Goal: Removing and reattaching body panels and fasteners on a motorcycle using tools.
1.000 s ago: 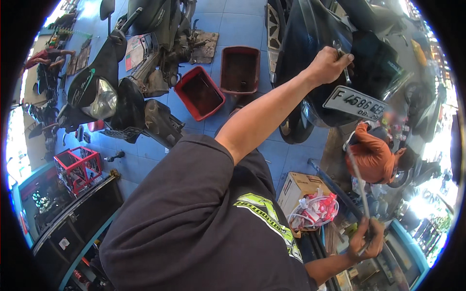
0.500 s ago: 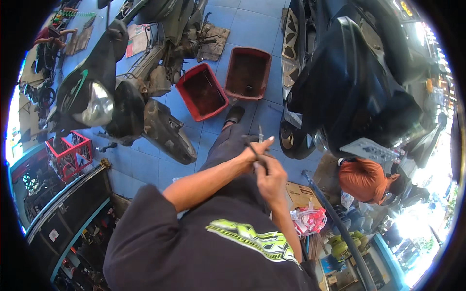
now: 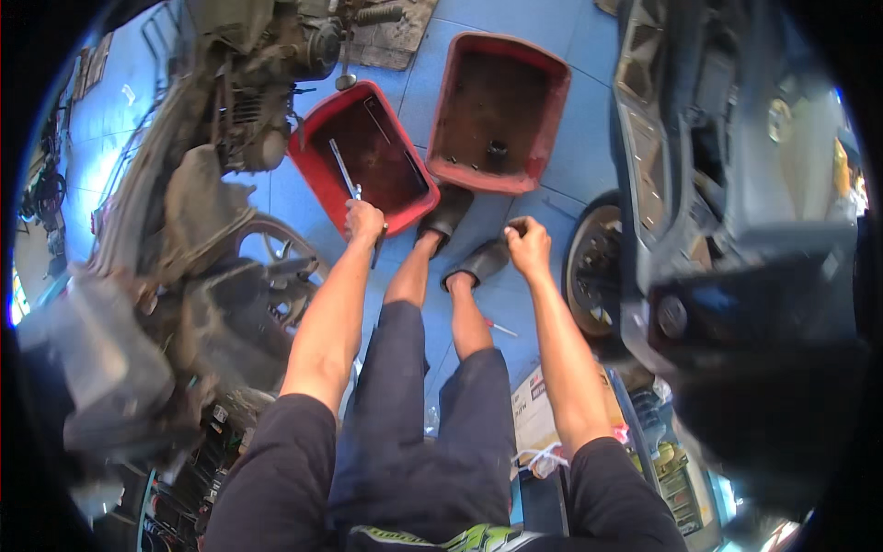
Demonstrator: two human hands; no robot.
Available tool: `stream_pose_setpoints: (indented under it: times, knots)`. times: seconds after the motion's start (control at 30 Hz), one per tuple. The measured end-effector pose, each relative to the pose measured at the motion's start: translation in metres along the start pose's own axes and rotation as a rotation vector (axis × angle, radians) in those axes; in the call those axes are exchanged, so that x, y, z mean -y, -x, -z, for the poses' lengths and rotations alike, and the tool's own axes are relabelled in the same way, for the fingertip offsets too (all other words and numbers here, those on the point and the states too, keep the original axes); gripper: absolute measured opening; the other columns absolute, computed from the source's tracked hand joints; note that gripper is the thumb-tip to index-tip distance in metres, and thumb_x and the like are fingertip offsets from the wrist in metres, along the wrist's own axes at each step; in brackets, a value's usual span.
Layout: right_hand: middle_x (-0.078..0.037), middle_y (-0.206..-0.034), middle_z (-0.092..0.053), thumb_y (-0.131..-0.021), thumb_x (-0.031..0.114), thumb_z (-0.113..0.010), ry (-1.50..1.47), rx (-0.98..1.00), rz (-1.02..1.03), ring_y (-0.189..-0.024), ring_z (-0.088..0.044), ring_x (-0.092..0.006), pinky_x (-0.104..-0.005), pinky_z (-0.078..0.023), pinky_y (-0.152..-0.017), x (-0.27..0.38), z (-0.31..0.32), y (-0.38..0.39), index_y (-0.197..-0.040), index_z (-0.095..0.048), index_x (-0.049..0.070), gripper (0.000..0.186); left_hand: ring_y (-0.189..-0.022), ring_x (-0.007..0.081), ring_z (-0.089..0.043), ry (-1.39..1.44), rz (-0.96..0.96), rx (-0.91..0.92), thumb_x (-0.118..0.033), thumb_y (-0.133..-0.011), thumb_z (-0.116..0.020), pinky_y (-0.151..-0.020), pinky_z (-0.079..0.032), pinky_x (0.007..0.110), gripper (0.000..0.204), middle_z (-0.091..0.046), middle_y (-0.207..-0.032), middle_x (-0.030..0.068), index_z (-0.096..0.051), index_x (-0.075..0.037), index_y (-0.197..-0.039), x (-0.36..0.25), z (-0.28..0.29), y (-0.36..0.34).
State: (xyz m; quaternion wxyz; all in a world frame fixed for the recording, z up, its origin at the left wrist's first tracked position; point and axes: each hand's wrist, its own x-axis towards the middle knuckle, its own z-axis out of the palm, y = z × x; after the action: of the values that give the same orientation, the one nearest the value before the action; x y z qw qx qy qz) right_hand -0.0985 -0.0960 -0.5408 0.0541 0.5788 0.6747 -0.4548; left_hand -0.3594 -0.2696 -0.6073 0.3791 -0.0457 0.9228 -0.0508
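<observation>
Metal tool juts from the left hand, fingers wrapped around it, over the near edge of a red tub; the right hand, fingers curled, hangs beside a dark shoe, anything pinched impossible to tell.

On the floor, the left tub is our landmark. We hold a bar over it in our left hand. Just right of it sits a second tub, then a scooter. Left of it, a motorcycle; beyond it, a board; behind it, our shoes, then, rightward, a carton.
</observation>
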Motion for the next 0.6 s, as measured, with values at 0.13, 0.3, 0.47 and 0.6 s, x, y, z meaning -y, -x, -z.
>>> stream_pose_setpoints:
  times: [0.13, 0.3, 0.47, 0.6]
  knots:
    - [-0.019, -0.096, -0.071, -0.081, 0.016, -0.067, 0.231, 0.047, 0.012, -0.093, -0.069, -0.0331, -0.0414, -0.053, -0.084, -0.058, -0.063, -0.121, -0.100, -0.069, 0.002, 0.023, -0.110, 0.0414, -0.061, -0.027, 0.044, 0.030, -0.015, -0.092, -0.048, -0.093, -0.048, 0.049, 0.036, -0.062, -0.115, 0.0270, -0.040, 0.005, -0.120, -0.026, -0.030, -0.058]
    - [-0.023, -0.100, -0.068, -0.084, 0.015, -0.060, 0.254, 0.199, 0.104, -0.101, -0.064, -0.0391, -0.0464, -0.050, -0.089, -0.056, -0.136, -0.186, -0.100, -0.066, 0.003, 0.021, -0.109, 0.0429, -0.061, -0.053, 0.082, 0.011, -0.015, -0.091, -0.049, -0.092, -0.049, 0.050, 0.036, -0.061, -0.116, 0.0287, -0.037, 0.005, -0.118, -0.006, -0.076, -0.124]
    - [-0.020, -0.099, -0.067, -0.084, 0.017, -0.063, 0.261, -0.083, 0.305, -0.092, -0.064, -0.0389, -0.0478, -0.051, -0.083, -0.054, -0.156, -0.262, -0.104, -0.063, 0.005, 0.023, -0.107, 0.0463, -0.060, -0.051, -0.020, 0.047, -0.014, -0.089, -0.052, -0.093, -0.048, 0.052, 0.036, -0.060, -0.113, 0.0332, -0.036, 0.006, -0.115, 0.000, -0.120, -0.148]
    - [-0.022, -0.103, -0.066, -0.084, 0.020, -0.065, 0.222, -0.148, 0.192, -0.097, -0.064, -0.0402, -0.0474, -0.051, -0.086, -0.029, -0.171, -0.321, -0.106, -0.063, 0.004, 0.027, -0.106, 0.0473, -0.060, -0.099, -0.057, 0.072, -0.017, -0.087, -0.056, -0.092, -0.049, 0.050, 0.042, -0.059, -0.112, 0.0353, -0.037, 0.007, -0.116, 0.003, -0.137, -0.172]
